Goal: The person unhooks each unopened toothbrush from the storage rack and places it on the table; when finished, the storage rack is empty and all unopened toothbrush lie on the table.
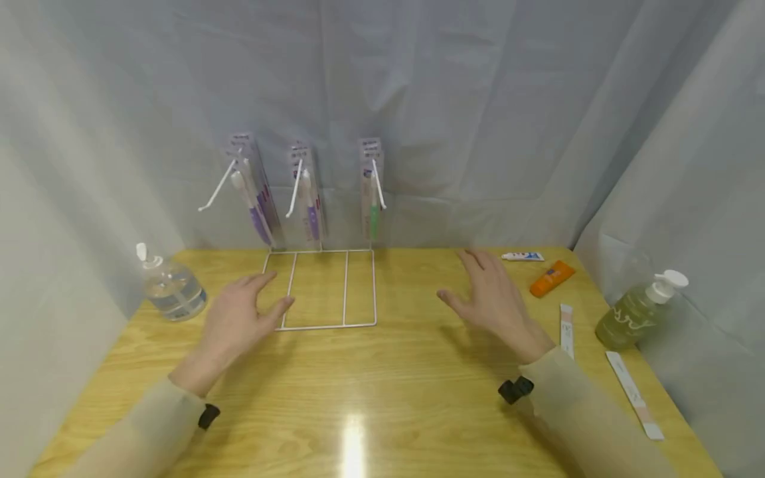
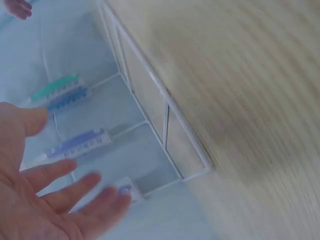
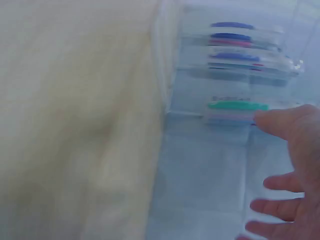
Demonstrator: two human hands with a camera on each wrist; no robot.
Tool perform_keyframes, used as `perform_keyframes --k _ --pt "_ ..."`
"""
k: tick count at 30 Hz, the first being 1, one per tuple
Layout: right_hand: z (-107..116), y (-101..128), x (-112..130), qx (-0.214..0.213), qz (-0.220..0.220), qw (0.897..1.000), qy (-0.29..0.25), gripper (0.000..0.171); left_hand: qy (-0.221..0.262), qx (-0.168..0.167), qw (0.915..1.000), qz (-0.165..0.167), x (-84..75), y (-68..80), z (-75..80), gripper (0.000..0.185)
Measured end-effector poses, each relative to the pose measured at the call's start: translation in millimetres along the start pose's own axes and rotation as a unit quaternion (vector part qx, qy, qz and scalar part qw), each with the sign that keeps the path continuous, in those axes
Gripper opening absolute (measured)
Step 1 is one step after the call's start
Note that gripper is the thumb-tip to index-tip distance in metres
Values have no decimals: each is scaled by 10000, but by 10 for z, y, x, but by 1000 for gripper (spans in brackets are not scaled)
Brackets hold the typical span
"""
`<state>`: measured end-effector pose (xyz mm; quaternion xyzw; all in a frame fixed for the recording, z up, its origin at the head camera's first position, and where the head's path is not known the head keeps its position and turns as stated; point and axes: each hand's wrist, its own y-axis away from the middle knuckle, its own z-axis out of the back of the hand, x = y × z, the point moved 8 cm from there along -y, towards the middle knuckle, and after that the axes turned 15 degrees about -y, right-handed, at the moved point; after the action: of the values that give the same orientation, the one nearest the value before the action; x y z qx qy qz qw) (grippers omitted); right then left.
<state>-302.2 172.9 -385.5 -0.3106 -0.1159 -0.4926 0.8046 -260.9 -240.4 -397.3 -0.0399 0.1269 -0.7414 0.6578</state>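
My left hand [image 1: 238, 312] hovers at the left edge of a white wire rack [image 1: 325, 327], fingers loosely spread and holding nothing. Right of the rack, my right hand [image 1: 491, 292] is held over the table with its fingers apart, also holding nothing. Packaged toothbrushes hang on the rack's three hooks: purple-handled ones on the left hook [image 1: 258, 219] and the middle hook [image 1: 313, 219], and a green-handled toothbrush [image 1: 374, 219] on the right one. The left wrist view shows the left palm beside the hanging packs [image 2: 80, 142]. In the right wrist view, the thumb overlaps the green toothbrush [image 3: 237, 105].
A clear pump bottle [image 1: 176, 292] stands at the left. On the right lie a small white toothpaste tube [image 1: 523, 256], an orange tube [image 1: 551, 279] and two slim paper sachets [image 1: 566, 328], near a green pump bottle [image 1: 627, 318]. Grey curtains [image 1: 454, 119] enclose the wooden table [image 1: 358, 392].
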Motion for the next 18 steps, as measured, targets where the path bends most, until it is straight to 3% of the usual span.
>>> perform_keyframes --k 3,5,8,12,18 --pt "58 -241 131 -184 48 9961 -862 66 544 107 9982 208 144 -40 -18 57" --pt "64 -432 196 -279 61 9881 -1511 55 844 325 9952 380 261 -69 -77 52" --pt "23 -754 267 -345 -21 9668 -2532 44 1103 698 9895 627 430 -104 -189 49" --pt "-112 -1211 322 -492 -157 9340 -3534 39 1067 1020 9850 889 627 -146 -308 46" --pt "-282 -1671 367 -723 -397 9022 -4234 35 1008 1341 9792 1146 851 -213 -448 46"
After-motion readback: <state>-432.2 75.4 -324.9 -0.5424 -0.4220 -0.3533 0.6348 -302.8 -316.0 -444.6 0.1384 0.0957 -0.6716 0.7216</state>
